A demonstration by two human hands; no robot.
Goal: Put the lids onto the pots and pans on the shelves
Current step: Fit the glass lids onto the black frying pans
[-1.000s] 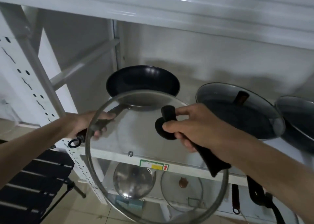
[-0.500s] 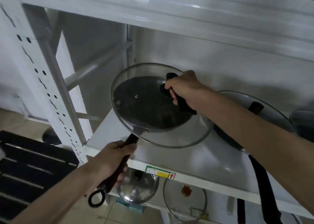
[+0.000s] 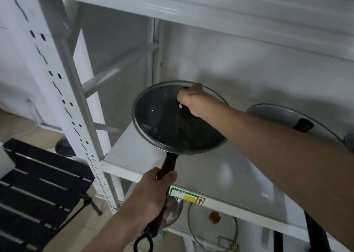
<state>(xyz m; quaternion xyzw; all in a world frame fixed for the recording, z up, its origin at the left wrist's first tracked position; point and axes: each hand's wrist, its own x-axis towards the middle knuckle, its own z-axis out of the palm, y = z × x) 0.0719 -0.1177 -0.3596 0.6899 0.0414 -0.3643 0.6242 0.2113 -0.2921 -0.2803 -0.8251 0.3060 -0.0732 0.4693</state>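
Observation:
A black frying pan [image 3: 170,166] sits on the white shelf [image 3: 220,173], its long dark handle sticking out over the front edge. My left hand [image 3: 153,192] grips that handle. A glass lid [image 3: 162,123] with a metal rim lies over the pan and covers its mouth. My right hand [image 3: 193,103] is closed on the lid's black handle near its far side. To the right stands a second pan with a glass lid [image 3: 283,119] on it, partly hidden by my right arm.
A perforated white upright [image 3: 63,98] frames the shelf on the left. On the shelf below lie a steel lid [image 3: 173,211] and a glass lid with a brown knob [image 3: 214,228]. A black slatted chair [image 3: 38,190] stands lower left. Black pan handles [image 3: 316,232] hang lower right.
My right hand carried the glass lid up from in front of the shelf and lowered it over the black pan. My left hand slid further down the pan's handle.

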